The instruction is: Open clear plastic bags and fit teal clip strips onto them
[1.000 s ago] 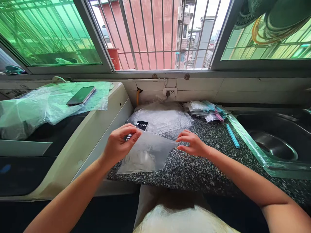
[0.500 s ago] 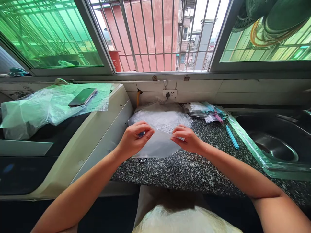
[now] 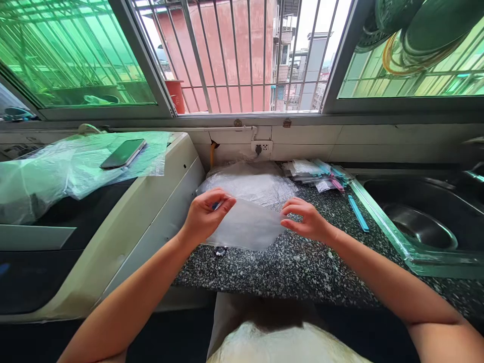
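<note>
My left hand point(image 3: 207, 214) is closed in a pinch on the upper left edge of a frosted clear plastic bag point(image 3: 251, 227). A small blue bit shows between its fingers, too hidden to make out. My right hand point(image 3: 305, 221) has its thumb and fingertips at the bag's right corner, which lies between them. The bag spans the gap between both hands, low over the speckled counter. Behind it lies a pile of clear plastic point(image 3: 249, 179). A small shiny item point(image 3: 220, 251) sits at the bag's front edge, too small to name.
Stacked plastic bags with blue and pink strips point(image 3: 315, 174) lie at the back right, near a loose blue strip point(image 3: 358, 214). A sink point(image 3: 410, 212) is on the right. On the left, a phone point(image 3: 123, 154) rests on a plastic-covered washing machine point(image 3: 151, 201). A barred window stands behind.
My right hand has moved right and slightly down, away from my left hand, and more of the bag shows between them. My left hand stays pinched. The whole view has shifted a little.
</note>
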